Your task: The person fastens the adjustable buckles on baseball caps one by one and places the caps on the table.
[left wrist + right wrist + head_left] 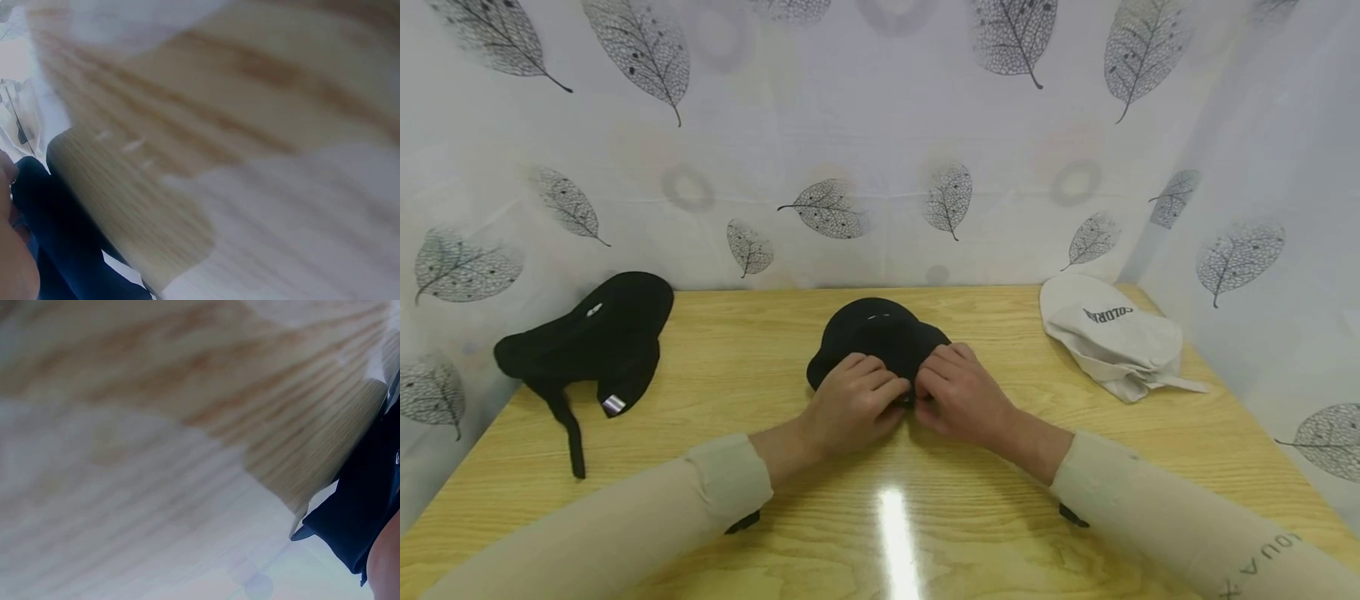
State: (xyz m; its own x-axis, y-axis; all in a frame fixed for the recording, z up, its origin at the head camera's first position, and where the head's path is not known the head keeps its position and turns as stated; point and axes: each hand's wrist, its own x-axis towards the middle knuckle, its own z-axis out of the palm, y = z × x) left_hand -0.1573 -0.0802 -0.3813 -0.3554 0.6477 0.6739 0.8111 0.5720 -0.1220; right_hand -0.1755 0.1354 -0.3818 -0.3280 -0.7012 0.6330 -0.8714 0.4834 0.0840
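A black cap (874, 329) lies in the middle of the table, its rounded brim toward the wall. At its near edge the left hand (856, 398) and right hand (966, 393) come close together, curled fingers pinching the cap's edge from either side. Just between the fingertips a small dark piece shows, its details hidden by the hands. In the left wrist view, dark cap fabric (62, 231) hangs beside part of the hand (15, 256). The right wrist view has the fabric (356, 506) next to the other hand (387, 562).
Another black cap (602, 333) lies at the left, a strap trailing toward the front and a white label on it. On the right is a pale cap (1105, 325) with dark lettering. A leaf-print curtain (880, 125) hangs behind the wooden table (760, 350).
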